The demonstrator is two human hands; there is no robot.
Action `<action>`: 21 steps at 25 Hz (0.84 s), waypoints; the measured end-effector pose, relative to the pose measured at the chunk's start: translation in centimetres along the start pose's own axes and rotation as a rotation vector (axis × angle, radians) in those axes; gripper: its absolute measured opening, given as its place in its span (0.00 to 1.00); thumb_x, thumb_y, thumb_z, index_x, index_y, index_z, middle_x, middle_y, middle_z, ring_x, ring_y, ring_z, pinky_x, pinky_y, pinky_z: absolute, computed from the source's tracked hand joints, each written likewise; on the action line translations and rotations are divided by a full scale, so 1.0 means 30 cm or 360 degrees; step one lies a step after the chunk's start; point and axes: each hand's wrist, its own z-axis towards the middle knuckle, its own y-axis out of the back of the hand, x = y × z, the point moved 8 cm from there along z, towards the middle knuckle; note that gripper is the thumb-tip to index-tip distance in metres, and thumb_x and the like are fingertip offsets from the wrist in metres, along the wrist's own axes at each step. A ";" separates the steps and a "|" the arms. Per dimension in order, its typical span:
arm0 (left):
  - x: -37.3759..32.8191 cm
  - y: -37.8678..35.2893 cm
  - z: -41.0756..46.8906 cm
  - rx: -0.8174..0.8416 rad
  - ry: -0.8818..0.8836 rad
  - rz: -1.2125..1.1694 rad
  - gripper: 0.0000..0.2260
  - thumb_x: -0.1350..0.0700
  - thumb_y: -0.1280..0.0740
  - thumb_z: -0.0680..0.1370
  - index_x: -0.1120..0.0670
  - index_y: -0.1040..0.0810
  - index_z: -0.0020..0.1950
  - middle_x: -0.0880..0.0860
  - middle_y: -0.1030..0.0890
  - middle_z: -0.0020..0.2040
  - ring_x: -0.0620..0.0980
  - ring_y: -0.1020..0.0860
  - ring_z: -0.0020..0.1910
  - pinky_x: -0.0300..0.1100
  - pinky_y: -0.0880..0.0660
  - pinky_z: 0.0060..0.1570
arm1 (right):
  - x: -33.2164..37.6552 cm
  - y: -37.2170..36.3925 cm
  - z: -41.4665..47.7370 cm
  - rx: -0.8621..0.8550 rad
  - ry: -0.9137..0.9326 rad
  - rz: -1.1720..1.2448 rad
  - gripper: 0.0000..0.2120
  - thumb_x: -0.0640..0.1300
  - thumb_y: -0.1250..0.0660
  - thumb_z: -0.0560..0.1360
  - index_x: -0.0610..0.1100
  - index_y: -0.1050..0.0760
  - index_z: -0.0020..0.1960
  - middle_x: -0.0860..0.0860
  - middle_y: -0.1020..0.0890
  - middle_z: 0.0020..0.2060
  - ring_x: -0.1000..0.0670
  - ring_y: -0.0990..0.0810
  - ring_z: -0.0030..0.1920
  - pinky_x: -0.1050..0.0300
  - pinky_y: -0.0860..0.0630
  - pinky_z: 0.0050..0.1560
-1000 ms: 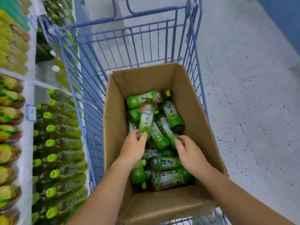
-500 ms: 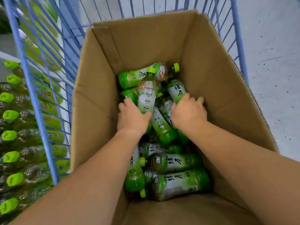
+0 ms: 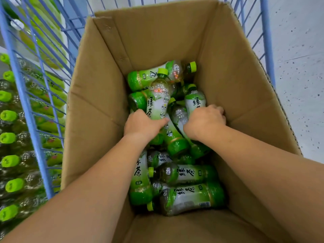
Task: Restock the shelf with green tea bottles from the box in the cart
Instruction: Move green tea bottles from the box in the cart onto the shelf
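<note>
An open cardboard box [image 3: 98, 95] stands in a blue wire cart [image 3: 31, 120]. Several green tea bottles with green caps lie jumbled on its bottom. My left hand [image 3: 142, 124] grips the lower part of one bottle [image 3: 158, 100] that points away from me, cap up. My right hand [image 3: 206, 121] curls round another bottle [image 3: 195, 100] at the box's right side; its fingertips are hidden. More bottles [image 3: 189, 199] lie on their sides nearer to me.
Through the cart's left bars I see the shelf with rows of green-capped tea bottles [image 3: 10, 160]. Yellow-green bottles [image 3: 43, 37] stand on the shelf level above. Speckled white floor [image 3: 301, 85] lies to the right of the cart.
Both hands went from hovering over the bottles down into the box. The fingers have closed round two bottles. My head has leaned in closer over the box.
</note>
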 end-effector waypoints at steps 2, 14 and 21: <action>0.021 -0.019 0.003 0.0023 0.0017 -0.0105 0.35 0.32 0.26 0.68 0.59 0.27 0.59 0.54 0.24 0.52 0.55 0.24 0.50 0.44 0.34 0.35 | -0.007 -0.043 -0.023 0.0039 -0.0049 0.0222 0.37 0.57 0.33 0.77 0.34 0.40 0.74 0.38 0.36 0.70 0.39 0.35 0.69 0.50 0.30 0.60; 0.078 -0.111 -0.012 0.0277 -0.0097 -0.0075 0.22 0.36 0.25 0.66 0.49 0.20 0.51 0.48 0.17 0.45 0.46 0.19 0.42 0.42 0.23 0.39 | -0.043 -0.230 -0.051 0.0389 -0.0537 0.1881 0.39 0.52 0.21 0.66 0.41 0.40 0.67 0.46 0.26 0.59 0.41 0.23 0.57 0.46 0.22 0.58; 0.075 -0.102 -0.060 0.0443 0.0139 -0.0452 0.21 0.41 0.22 0.63 0.52 0.17 0.49 0.52 0.15 0.46 0.52 0.17 0.44 0.48 0.18 0.50 | -0.022 -0.216 -0.054 0.0502 -0.0493 0.2139 0.16 0.41 0.23 0.66 0.42 0.23 0.52 0.41 0.16 0.44 0.40 0.14 0.40 0.43 0.16 0.45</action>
